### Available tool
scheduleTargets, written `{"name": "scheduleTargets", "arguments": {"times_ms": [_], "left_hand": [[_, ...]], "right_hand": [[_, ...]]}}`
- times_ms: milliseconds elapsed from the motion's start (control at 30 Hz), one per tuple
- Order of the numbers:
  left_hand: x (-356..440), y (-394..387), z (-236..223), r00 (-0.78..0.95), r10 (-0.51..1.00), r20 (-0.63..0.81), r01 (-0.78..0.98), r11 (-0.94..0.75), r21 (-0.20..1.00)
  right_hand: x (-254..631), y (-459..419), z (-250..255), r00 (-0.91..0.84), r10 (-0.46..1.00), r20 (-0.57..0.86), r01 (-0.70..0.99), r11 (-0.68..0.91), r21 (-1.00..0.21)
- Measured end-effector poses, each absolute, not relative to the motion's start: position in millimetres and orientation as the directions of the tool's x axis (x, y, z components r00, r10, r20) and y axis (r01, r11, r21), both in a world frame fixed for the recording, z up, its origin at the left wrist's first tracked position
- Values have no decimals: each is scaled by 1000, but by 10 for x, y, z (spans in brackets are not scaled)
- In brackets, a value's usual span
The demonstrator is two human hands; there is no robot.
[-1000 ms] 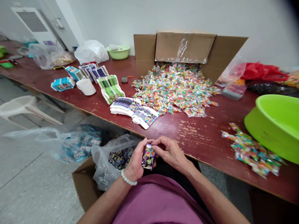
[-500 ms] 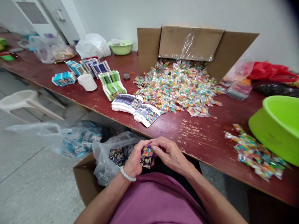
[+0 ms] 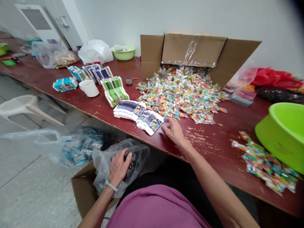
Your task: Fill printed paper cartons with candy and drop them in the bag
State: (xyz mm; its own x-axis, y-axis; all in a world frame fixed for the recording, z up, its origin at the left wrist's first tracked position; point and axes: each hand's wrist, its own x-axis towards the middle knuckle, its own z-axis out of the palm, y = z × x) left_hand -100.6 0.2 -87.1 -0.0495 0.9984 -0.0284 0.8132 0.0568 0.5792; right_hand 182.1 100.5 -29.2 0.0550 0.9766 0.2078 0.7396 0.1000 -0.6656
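Our left hand (image 3: 118, 167) is in the bag (image 3: 104, 161), maybe gripping a packet. Our right hand (image 3: 174, 130) lies open by the cards (image 3: 150, 122): light, bendy, best pinched at an edge.

Bright, even light; edges warped, corners dark.

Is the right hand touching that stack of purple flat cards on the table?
Touching. In the head view, the right hand lies on the table with its fingertips against the purple card stack's right edge.
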Motion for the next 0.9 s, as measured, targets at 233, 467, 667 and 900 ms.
{"name": "scheduleTargets", "arguments": {"times_ms": [233,467,667,900], "left_hand": [[-448,284,-355,125,945,301,862,-254,439],[-88,780,-296,191,953,237,951,-239,197],[-90,766,-280,157,953,259,949,-218,228],[-47,712,-63,196,961,194,698,-276,661]], "right_hand": [[1750,1358,-335,76,997,27,815,-47,-578],[1823,1320,-436,53,998,36,770,-18,-637],[1816,1168,-440,148,973,176,652,38,-757],[1931,851,-171,86,931,356,519,263,-813]]}}
